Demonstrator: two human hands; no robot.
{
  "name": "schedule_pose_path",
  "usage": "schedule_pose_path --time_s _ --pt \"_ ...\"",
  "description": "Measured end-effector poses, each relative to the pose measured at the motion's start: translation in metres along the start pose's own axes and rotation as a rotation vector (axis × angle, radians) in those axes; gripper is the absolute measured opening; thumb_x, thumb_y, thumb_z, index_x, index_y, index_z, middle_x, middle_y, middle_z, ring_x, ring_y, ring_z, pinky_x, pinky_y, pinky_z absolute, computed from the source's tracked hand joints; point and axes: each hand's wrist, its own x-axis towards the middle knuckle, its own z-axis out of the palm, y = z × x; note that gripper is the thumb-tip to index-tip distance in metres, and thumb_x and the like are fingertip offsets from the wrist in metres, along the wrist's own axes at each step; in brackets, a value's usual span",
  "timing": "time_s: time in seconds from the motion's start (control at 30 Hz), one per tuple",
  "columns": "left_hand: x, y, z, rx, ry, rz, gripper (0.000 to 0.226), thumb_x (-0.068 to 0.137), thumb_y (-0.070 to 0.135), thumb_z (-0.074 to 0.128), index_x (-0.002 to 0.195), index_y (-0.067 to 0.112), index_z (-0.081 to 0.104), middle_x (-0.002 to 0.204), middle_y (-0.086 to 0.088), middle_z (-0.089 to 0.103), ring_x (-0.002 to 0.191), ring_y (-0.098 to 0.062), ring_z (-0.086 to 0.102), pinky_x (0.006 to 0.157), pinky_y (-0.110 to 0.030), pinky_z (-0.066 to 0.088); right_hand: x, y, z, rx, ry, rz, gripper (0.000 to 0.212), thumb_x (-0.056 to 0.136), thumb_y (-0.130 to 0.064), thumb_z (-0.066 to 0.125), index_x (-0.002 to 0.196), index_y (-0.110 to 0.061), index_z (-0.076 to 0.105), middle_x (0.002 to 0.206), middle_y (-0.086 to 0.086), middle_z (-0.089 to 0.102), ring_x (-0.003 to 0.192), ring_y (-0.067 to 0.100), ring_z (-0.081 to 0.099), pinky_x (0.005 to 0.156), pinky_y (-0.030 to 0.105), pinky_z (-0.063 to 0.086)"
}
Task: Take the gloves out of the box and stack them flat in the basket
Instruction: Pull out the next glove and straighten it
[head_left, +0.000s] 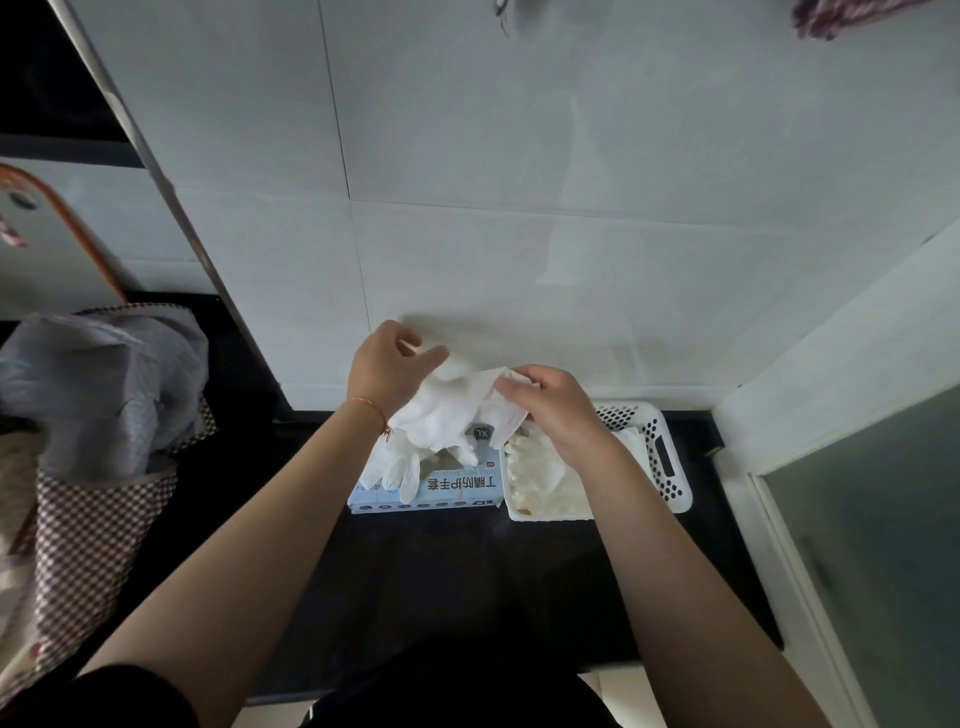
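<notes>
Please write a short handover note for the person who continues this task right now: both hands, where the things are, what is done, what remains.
Left hand: grips one end of a white glove, held up above the box.
Right hand: pinches the other end of the same glove.
Glove box: on the dark counter, more gloves hanging out of its opening.
Basket: right of the box, touching it, already holding a pile of gloves.
Done: several gloves are in the basket.
Left: lay this glove flat on the pile, then take out the rest.

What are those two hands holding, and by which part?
A white glove: the left hand and right hand pinch its upper edge, fingers dangling over the box.
</notes>
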Motion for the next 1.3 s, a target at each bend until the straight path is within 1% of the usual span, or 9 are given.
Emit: schedule_pose_path --time_s 0.2,0.33,0.47,0.63,0.83,0.97,1.13,1.2,1.3 --pt "-0.024 0.026 0.014 -0.28 -0.552 0.163 0.031 0.082 0.026 0.079 0.108 0.014 0.066 0.1 0.0 0.073 0.092 -0.008 0.069 0.081 -0.02 0.055 -0.004 -0.024 0.001 -0.083 0.051 -0.077 0.026 0.084 -0.034 0.074 0.08 -0.009 0.07 0.065 -0.005 0.062 0.057 0.001 0.057 0.053 0.013 0.043" --pt "-0.026 0.021 0.028 -0.315 -0.465 0.167 0.016 0.083 0.01 0.075 0.098 0.009 0.069 0.095 -0.012 0.073 0.088 -0.019 0.07 0.084 -0.034 0.057 -0.006 -0.025 -0.006 -0.098 0.065 -0.129 0.02 0.082 -0.03 0.078 0.084 -0.01 0.074 0.077 0.009 0.071 0.069 0.012 0.064 0.063 0.026 0.05" --pt "-0.022 0.016 0.029 -0.352 -0.395 0.132 0.009 0.09 0.006 0.063 0.093 0.009 0.07 0.084 0.001 0.07 0.074 -0.007 0.063 0.071 -0.021 0.052 -0.007 -0.021 -0.017 -0.058 0.019 -0.092 0.012 0.084 -0.011 0.075 0.095 -0.013 0.075 0.089 0.009 0.074 0.082 0.019 0.068 0.077 0.036 0.057" --pt "-0.022 0.016 0.032 -0.344 -0.379 0.097 0.02 0.087 0.0 0.056 0.086 0.014 0.071 0.081 0.007 0.07 0.071 0.0 0.062 0.07 -0.013 0.049 -0.01 -0.024 -0.023 0.025 0.167 -0.123 0.008 0.086 -0.014 0.072 0.092 -0.012 0.076 0.068 -0.011 0.068 0.061 0.002 0.058 0.061 0.016 0.046" --pt "-0.02 0.001 0.052 -0.155 -0.543 0.118 0.01 0.085 0.02 0.071 0.079 0.013 0.066 0.061 0.012 0.052 0.053 -0.003 0.046 0.051 -0.013 0.037 -0.006 -0.024 -0.023 -0.042 0.291 -0.208 0.013 0.093 -0.02 0.062 0.09 -0.01 0.07 0.071 -0.007 0.06 0.058 -0.003 0.052 0.057 0.01 0.041" --pt "-0.016 -0.016 0.062 -0.095 -0.645 0.009 0.027 0.089 0.028 0.07 0.094 0.002 0.069 0.076 -0.006 0.062 0.067 -0.017 0.056 0.066 -0.031 0.046 -0.001 -0.007 -0.025 -0.184 0.353 -0.212 0.012 0.095 -0.025 0.059 0.091 -0.017 0.067 0.067 -0.011 0.055 0.058 -0.003 0.05 0.057 0.011 0.037" --pt "-0.008 -0.025 0.049 -0.211 -0.863 -0.113 0.018 0.092 0.022 0.068 0.095 0.005 0.072 0.084 -0.002 0.074 0.074 -0.013 0.069 0.072 -0.025 0.054 0.001 0.016 -0.039 -0.266 0.396 -0.161 0.012 0.097 -0.028 0.057 0.094 -0.019 0.065 0.08 -0.015 0.061 0.072 0.0 0.055 0.066 0.022 0.041" --pt "0.001 -0.026 0.046 -0.199 -0.865 -0.136 0.025 0.091 0.026 0.069 0.101 0.004 0.073 0.094 -0.006 0.075 0.083 -0.017 0.07 0.081 -0.028 0.056 0.004 0.028 -0.045 -0.321 0.388 -0.117 0.018 0.098 -0.031 0.056 0.101 -0.017 0.066 0.089 -0.014 0.062 0.076 0.0 0.055 0.065 0.02 0.041" --pt "0.009 -0.026 0.063 0.076 -0.753 -0.039 0.025 0.09 0.029 0.07 0.08 0.006 0.068 0.066 0.006 0.056 0.061 -0.006 0.049 0.061 -0.017 0.04 0.01 0.061 -0.05 -0.365 0.35 -0.012 0.025 0.096 -0.033 0.058 0.109 -0.013 0.064 0.097 -0.006 0.062 0.082 0.008 0.056 0.065 0.022 0.04"
